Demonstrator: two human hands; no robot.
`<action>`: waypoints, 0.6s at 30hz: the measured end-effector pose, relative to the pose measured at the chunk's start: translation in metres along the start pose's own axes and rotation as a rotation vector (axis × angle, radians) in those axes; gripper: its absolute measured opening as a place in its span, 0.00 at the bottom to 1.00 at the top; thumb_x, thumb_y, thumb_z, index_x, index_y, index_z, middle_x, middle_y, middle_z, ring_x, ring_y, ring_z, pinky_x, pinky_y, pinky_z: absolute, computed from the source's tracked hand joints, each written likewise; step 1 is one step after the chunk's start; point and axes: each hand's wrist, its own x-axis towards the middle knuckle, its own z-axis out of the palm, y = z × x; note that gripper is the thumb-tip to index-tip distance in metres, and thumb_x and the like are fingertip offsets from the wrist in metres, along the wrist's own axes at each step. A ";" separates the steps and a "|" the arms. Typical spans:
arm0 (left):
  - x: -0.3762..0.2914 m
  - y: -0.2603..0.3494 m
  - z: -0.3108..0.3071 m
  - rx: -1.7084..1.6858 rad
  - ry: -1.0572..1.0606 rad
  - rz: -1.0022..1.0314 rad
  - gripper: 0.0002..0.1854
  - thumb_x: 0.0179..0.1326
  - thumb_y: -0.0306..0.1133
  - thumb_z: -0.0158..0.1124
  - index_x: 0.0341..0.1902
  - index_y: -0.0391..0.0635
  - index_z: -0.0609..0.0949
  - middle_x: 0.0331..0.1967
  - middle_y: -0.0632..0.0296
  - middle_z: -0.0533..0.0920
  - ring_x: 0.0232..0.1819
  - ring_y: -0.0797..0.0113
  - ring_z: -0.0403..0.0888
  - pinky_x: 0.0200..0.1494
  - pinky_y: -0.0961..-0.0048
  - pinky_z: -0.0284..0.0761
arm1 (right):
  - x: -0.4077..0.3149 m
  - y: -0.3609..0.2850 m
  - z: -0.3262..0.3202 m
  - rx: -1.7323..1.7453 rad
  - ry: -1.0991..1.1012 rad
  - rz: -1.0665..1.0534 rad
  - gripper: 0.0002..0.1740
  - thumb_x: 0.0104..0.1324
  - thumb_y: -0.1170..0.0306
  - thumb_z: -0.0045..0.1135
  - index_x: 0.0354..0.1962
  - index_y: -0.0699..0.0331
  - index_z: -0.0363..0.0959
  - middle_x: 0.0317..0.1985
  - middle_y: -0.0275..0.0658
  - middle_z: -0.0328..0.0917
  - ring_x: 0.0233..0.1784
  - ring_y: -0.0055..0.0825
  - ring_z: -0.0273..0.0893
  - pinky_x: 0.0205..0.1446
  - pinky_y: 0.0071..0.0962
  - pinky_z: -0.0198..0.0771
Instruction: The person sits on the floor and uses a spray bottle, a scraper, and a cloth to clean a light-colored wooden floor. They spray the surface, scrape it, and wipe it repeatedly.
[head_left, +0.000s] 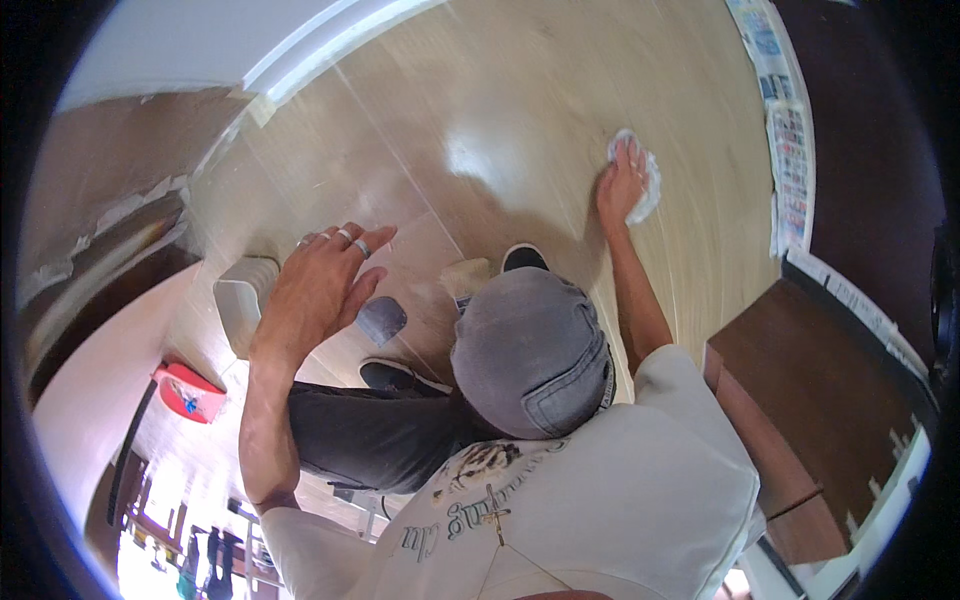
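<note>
My right hand (624, 187) presses a crumpled white cloth (646, 196) flat against the wood-look floor (525, 90), with a ring on one finger. To the left, my left hand (319, 281) hangs above the floor, palm down. Its fingers are apart, several rings show on them, and it holds nothing. A grey plastic container (244, 304) stands beside that hand, partly covered by it. Near the left thumb lies a flat grey plate with rounded corners (381, 320). A beige block (466, 277) rests by my dark shoe (525, 257), partly hidden by a grey cap (532, 352).
A red dustpan (191, 394) with a long dark handle stands at the lower left. Printed paper strips (791, 150) edge the dark panel on the right. A brown step-like block (810, 397) sits at the lower right. White skirting (322, 49) borders the floor ahead.
</note>
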 end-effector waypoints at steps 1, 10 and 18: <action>0.006 -0.002 0.004 0.015 -0.011 0.019 0.24 0.69 0.37 0.61 0.68 0.52 0.75 0.52 0.49 0.81 0.54 0.45 0.79 0.61 0.54 0.73 | 0.008 0.002 0.005 -0.018 0.012 0.024 0.31 0.67 0.71 0.50 0.69 0.54 0.68 0.74 0.41 0.64 0.79 0.49 0.55 0.78 0.62 0.44; 0.030 -0.004 0.005 -0.015 -0.033 0.080 0.23 0.69 0.34 0.61 0.67 0.52 0.76 0.55 0.48 0.81 0.56 0.46 0.79 0.63 0.55 0.72 | 0.126 -0.013 0.051 0.063 0.010 -0.166 0.31 0.66 0.68 0.49 0.68 0.52 0.67 0.72 0.44 0.67 0.76 0.50 0.60 0.77 0.63 0.46; 0.003 -0.019 -0.011 0.010 0.119 -0.077 0.22 0.68 0.33 0.63 0.65 0.52 0.78 0.54 0.51 0.82 0.56 0.46 0.79 0.62 0.55 0.73 | 0.088 0.103 0.021 -0.053 0.076 -0.039 0.30 0.67 0.65 0.51 0.67 0.53 0.69 0.71 0.44 0.68 0.71 0.56 0.66 0.72 0.57 0.60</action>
